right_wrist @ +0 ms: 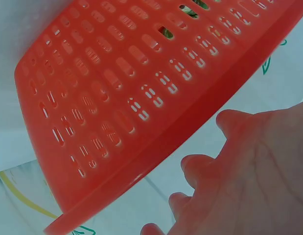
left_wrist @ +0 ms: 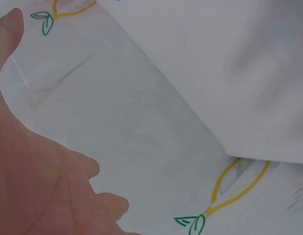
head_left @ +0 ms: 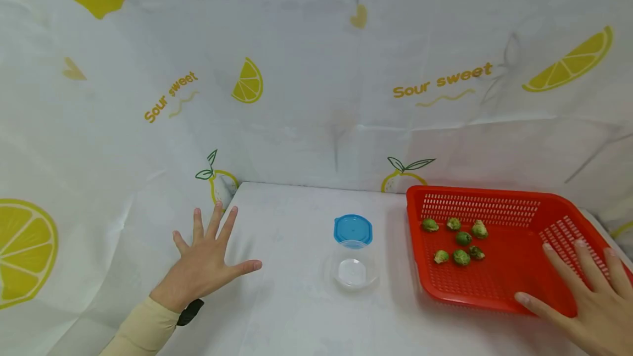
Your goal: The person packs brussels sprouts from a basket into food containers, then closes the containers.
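Observation:
My left hand (head_left: 205,261) hovers with fingers spread over the table's left edge, holding nothing; in the left wrist view, part of its palm (left_wrist: 38,181) shows with no object near. At the right, my right hand (head_left: 598,312) is spread in front of the near right corner of a red plastic basket (head_left: 420,268). Its palm (right_wrist: 254,171) appears beside the basket's slotted wall in the right wrist view. Inside the basket lie several small Brussels sprouts (head_left: 461,257), mostly towards its left side. A clear round plastic container (head_left: 353,276) sits mid-table, with a blue lid (head_left: 353,228) behind it.
The white-covered table (head_left: 292,312) ends at a back edge against a hanging white sheet (head_left: 301,70) printed with lemons. Its left edge runs beneath my left hand. The basket's raised rim stands to the right of the clear container.

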A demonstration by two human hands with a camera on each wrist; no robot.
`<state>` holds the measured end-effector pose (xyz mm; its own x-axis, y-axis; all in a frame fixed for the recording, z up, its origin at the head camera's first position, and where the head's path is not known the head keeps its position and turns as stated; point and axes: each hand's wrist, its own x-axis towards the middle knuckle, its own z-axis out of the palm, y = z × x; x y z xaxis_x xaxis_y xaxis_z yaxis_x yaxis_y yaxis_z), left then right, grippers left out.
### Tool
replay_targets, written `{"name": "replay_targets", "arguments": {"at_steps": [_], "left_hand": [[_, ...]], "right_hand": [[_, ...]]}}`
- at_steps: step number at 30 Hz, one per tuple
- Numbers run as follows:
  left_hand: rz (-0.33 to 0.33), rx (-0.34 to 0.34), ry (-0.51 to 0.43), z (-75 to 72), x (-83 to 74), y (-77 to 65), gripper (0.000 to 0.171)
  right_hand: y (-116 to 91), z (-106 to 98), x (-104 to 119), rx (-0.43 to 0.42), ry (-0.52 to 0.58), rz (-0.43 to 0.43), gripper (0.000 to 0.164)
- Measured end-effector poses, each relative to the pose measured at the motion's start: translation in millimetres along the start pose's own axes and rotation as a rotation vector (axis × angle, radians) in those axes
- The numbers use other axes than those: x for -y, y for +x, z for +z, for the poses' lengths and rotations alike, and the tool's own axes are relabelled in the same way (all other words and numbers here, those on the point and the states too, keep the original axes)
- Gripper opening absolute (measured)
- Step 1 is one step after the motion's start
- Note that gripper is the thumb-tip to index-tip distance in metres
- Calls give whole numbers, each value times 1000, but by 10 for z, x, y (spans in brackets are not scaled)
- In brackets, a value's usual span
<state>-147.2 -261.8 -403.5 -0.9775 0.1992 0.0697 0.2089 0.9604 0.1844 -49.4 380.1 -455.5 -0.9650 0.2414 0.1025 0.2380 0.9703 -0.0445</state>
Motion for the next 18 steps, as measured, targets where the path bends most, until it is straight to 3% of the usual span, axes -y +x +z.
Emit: {"name": "replay_targets", "arguments": {"at_steps": [11, 14, 18], "left_hand": [[-6, -12, -1, 16, 18, -15, 129], [-4, -18, -43, 36, 14, 14, 126], [19, -53, -200, 74, -12, 108, 114]], "right_hand": [[30, 35, -41, -14, 27, -3, 135], [62, 52, -80, -13, 35, -19, 133], [122, -1, -122, -11, 66, -61, 122]]}}
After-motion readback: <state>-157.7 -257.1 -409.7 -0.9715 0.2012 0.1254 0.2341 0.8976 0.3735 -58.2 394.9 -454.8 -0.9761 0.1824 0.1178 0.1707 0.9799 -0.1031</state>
